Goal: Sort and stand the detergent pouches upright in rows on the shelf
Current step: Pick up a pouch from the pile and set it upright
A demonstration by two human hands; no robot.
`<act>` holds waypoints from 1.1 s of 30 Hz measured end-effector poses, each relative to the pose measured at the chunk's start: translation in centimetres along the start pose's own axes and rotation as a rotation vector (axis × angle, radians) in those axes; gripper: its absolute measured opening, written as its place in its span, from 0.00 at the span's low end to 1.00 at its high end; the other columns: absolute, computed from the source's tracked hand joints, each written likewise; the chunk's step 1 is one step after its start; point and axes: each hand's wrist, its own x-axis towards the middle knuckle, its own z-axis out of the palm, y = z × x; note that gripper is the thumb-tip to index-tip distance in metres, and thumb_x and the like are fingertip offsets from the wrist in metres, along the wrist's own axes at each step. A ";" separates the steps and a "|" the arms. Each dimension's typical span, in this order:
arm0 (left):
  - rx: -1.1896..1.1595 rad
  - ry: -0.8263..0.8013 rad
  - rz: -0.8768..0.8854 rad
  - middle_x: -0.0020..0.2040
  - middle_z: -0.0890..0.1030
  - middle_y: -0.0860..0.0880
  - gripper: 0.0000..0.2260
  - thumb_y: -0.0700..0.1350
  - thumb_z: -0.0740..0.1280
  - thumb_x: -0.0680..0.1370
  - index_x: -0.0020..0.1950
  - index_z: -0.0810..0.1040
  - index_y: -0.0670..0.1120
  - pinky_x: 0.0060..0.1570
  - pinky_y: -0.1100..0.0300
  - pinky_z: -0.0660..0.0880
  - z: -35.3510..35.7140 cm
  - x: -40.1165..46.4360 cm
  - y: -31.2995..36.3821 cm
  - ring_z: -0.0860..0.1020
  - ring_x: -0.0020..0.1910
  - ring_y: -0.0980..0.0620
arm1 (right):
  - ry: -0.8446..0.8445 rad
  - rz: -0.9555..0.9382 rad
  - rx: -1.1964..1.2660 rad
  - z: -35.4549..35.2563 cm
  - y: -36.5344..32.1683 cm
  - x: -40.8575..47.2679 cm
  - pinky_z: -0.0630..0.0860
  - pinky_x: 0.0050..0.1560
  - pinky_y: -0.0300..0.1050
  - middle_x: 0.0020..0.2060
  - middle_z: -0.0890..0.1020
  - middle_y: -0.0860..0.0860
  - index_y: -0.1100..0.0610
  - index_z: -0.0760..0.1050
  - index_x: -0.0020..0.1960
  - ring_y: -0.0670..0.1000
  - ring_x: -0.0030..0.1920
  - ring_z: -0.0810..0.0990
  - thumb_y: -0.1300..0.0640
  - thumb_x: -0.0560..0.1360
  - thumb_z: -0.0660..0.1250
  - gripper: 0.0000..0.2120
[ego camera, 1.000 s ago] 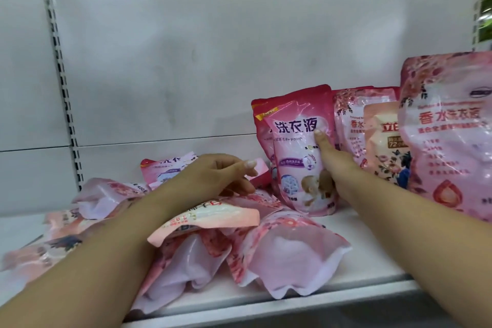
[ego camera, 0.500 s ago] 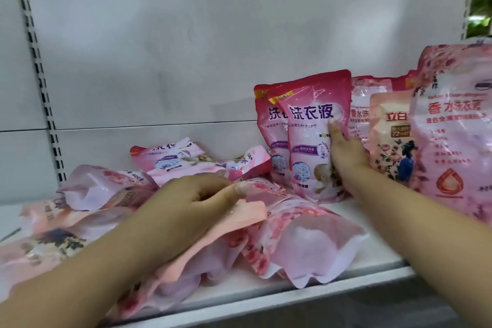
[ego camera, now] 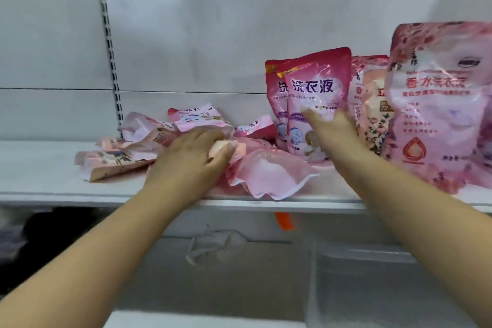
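Left hand (ego camera: 194, 152) pinching a peach pouch (ego camera: 221, 147), mostly hidden. Right hand (ego camera: 330, 128), blurred, fingers spread on upright pink pouch (ego camera: 316, 88) at 2 o'clock. Shelf (ego camera: 53, 168) viewed lower than before.

Grey back panel (ego camera: 239, 21), slotted upright (ego camera: 109, 42)

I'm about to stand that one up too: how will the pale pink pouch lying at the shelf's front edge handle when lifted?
Likely floppy: the pale pink pouch lies slumped with a wavy, curled edge. Its glossy film may be slippery. Since it sags flat while the standing pouch under the right hand stays up, it may need propping.
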 end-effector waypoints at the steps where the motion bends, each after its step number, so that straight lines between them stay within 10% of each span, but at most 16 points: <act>1: 0.048 0.026 -0.005 0.59 0.76 0.49 0.31 0.67 0.44 0.69 0.60 0.73 0.51 0.53 0.55 0.67 0.6 -0.4 0.1 0.72 0.58 0.46 | -0.121 -0.013 0.024 0.2 -0.2 -1.6 0.70 0.58 0.48 0.61 0.74 0.53 0.57 0.67 0.66 0.55 0.56 0.75 0.39 0.72 0.64 0.30; 7: 0.003 -0.003 -0.087 0.63 0.74 0.49 0.35 0.68 0.43 0.68 0.64 0.71 0.52 0.60 0.55 0.65 0.8 -0.4 -0.1 0.69 0.63 0.48 | -0.595 0.166 0.184 0.7 -0.7 -4.6 0.78 0.48 0.46 0.45 0.83 0.55 0.60 0.79 0.52 0.53 0.44 0.81 0.45 0.67 0.72 0.21; 14: -0.047 -0.020 -0.106 0.64 0.74 0.50 0.27 0.62 0.47 0.71 0.64 0.71 0.53 0.61 0.54 0.65 0.6 -0.7 0.2 0.69 0.64 0.49 | -0.714 0.130 0.286 -0.4 -2.0 -6.4 0.80 0.40 0.45 0.37 0.82 0.56 0.62 0.79 0.43 0.51 0.34 0.80 0.60 0.71 0.69 0.05; 22: -0.197 -0.016 -0.107 0.65 0.73 0.49 0.30 0.64 0.47 0.72 0.64 0.73 0.51 0.65 0.51 0.63 -0.4 -0.6 1.1 0.69 0.65 0.49 | -0.710 0.035 0.333 -3.7 -0.1 -11.3 0.79 0.33 0.41 0.44 0.84 0.52 0.53 0.80 0.49 0.47 0.38 0.82 0.55 0.55 0.73 0.21; 26: -0.382 0.267 -0.187 0.68 0.70 0.49 0.26 0.58 0.53 0.73 0.64 0.75 0.48 0.70 0.51 0.56 -0.6 -4.0 2.2 0.63 0.70 0.49 | -0.553 -0.034 0.498 -2.7 2.4 -14.3 0.78 0.53 0.43 0.68 0.69 0.45 0.49 0.80 0.48 0.47 0.62 0.75 0.53 0.48 0.74 0.28; 29: -0.782 0.601 -0.441 0.61 0.75 0.52 0.17 0.58 0.57 0.76 0.59 0.75 0.52 0.63 0.56 0.65 0.5 -9.8 5.6 0.70 0.63 0.54 | -0.448 -0.070 0.647 -1.9 4.0 -15.9 0.79 0.52 0.40 0.64 0.68 0.34 0.46 0.79 0.47 0.40 0.61 0.73 0.57 0.51 0.73 0.24; 33: -1.419 0.022 -0.726 0.51 0.82 0.50 0.21 0.61 0.60 0.71 0.55 0.77 0.49 0.50 0.54 0.76 3.0 -13.5 8.3 0.80 0.52 0.49 | -0.368 -0.107 0.808 -0.5 6.0 -18.1 0.79 0.52 0.42 0.56 0.79 0.41 0.44 0.74 0.54 0.42 0.57 0.78 0.65 0.54 0.76 0.32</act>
